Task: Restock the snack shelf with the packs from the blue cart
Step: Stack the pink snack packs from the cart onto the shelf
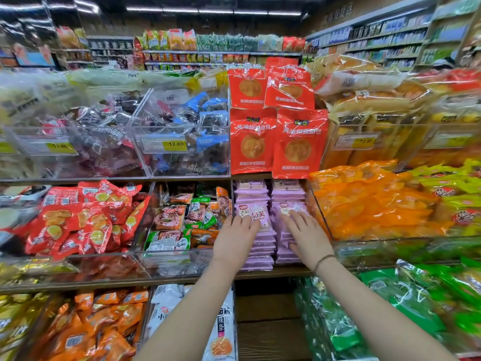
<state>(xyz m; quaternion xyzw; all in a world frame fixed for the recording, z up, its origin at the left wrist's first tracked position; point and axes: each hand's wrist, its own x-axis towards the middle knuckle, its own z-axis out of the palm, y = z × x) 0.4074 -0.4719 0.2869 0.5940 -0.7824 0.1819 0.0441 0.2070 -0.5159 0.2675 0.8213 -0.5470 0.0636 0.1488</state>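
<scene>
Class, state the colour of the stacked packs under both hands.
Pale lilac-pink packs, best seen in the head view.

Matt pink packs, glossy red pouches, clear plastic bins

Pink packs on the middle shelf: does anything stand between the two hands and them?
Nothing visible does. The left hand and the right hand rest directly on the pink packs.

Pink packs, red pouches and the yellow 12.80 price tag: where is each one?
pink packs (261, 214), head view, printed face of the front left pack
red pouches (298, 149), head view, round picture on the front right pouch
yellow 12.80 price tag (175, 144), head view, its printed number
</scene>
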